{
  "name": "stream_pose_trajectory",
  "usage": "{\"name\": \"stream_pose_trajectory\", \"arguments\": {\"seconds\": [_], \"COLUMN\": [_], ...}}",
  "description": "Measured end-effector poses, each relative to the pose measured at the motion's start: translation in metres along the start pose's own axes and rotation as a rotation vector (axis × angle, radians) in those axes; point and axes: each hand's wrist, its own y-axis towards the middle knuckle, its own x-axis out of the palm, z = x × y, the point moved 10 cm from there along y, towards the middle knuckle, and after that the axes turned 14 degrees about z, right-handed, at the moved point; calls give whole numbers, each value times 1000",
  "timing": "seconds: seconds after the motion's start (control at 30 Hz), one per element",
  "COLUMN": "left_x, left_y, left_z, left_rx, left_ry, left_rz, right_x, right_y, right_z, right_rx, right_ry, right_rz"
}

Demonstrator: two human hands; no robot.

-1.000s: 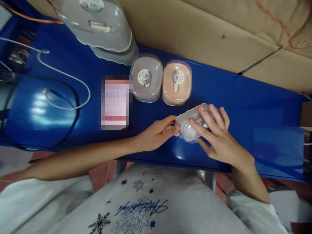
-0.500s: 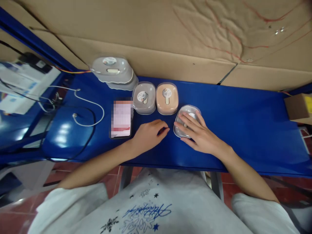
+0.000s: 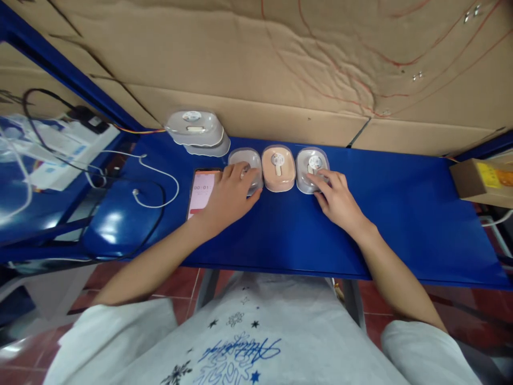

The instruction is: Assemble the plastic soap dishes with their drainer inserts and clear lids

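Observation:
Three rounded-square lidded containers stand in a row on the blue table (image 3: 280, 235). The left one is a grey container (image 3: 245, 156), the middle one an orange container (image 3: 279, 179), the right one a second grey container (image 3: 306, 159). My left hand (image 3: 232, 198) rests on the left grey container, fingers apart over its lid and right side. My right hand (image 3: 339, 200) touches the lid and front edge of the right grey container, its fingers spread. Behind my left hand a phone (image 3: 199, 195) with a lit timer screen is partly covered.
Two larger grey containers are stacked (image 3: 196, 131) at the back left against the cardboard wall (image 3: 240, 64). White and black cables (image 3: 160, 171) lie on the left. A cardboard box (image 3: 476, 182) stands at the far right.
The right grey container has moved back beside the orange one, with my right hand on it. My left hand has moved from the front of the table onto the left grey container. The view has shifted.

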Motion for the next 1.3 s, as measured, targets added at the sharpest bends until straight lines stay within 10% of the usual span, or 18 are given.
{"name": "stream_pose_trajectory", "arguments": {"seconds": [0.23,0.43,1.03,1.3], "left_x": [-9,-16,41,27], "left_y": [-23,-35,-40,-58], "left_z": [43,76,37,41], "left_rx": [137,427,204,111], "left_ry": [-266,-567,-832,-824], "left_rz": [15,-40,-150,-44], "right_x": [2,-10,8,-3], "right_y": [6,2,-12,-4], "right_z": [31,-31,-57,-25], "right_rx": [125,-74,-111,43], "right_ry": [-66,127,314,280], "right_rz": [30,101,-75,-36]}}
